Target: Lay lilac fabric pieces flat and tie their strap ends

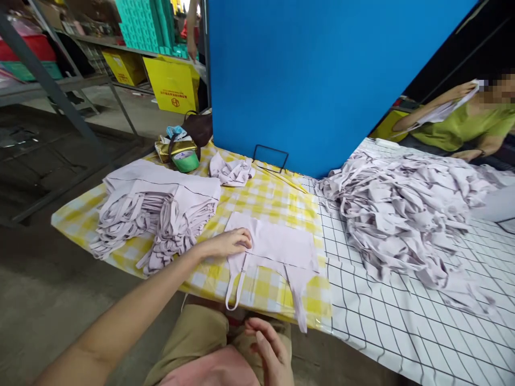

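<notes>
A pale lilac strappy camisole top lies flat on the yellow checked cloth in front of me, its straps pointing toward my lap. My left hand rests at its left side, fingers bent and pinching the fabric. One thin strap makes a loop below that hand, while a wider strap hangs over the table's front edge. Above my lap, apart from the top, my right hand is loosely curled with its fingers apart and nothing visible in them. To the left sits a neat stack of the same tops, straps bunched toward me.
A large heap of lilac pieces covers the white grid cloth at right. A crumpled piece, green tape roll and wire stand lie behind. A blue panel rises at the back; a co-worker sits beyond.
</notes>
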`<action>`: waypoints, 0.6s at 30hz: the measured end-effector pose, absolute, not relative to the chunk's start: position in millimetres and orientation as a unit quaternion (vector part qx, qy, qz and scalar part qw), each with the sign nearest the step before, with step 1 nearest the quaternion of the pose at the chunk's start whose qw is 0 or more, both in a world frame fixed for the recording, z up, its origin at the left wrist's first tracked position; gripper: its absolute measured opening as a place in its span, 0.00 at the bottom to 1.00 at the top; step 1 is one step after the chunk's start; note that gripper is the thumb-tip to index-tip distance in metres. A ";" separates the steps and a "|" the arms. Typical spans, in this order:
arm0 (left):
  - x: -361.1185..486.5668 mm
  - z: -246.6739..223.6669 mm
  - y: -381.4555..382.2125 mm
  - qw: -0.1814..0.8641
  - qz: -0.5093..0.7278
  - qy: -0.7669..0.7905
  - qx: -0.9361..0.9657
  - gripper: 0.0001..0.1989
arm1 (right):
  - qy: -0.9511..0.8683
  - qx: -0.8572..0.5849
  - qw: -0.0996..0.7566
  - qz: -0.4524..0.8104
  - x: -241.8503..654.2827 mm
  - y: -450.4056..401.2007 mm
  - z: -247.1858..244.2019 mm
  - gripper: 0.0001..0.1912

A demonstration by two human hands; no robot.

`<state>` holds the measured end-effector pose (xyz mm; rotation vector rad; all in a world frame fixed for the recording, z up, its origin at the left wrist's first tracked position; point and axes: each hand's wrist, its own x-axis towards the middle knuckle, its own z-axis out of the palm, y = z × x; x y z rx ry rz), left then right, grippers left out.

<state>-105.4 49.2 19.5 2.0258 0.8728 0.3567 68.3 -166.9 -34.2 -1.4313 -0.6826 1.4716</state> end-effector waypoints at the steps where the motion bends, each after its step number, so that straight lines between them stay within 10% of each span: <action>1: -100.9 20.9 48.0 0.424 0.146 0.369 0.814 0.11 | -0.331 -0.616 0.471 0.538 80.2 -168.1 -32.5 0.15; 7: -48.2 19.9 30.3 0.332 0.141 0.387 0.849 0.21 | -0.532 -0.732 0.386 0.182 141.5 -161.9 -26.7 0.17; 18: -79.9 18.9 71.3 0.128 0.132 0.702 0.688 0.18 | -0.592 -0.745 0.292 0.096 201.4 -73.6 7.4 0.17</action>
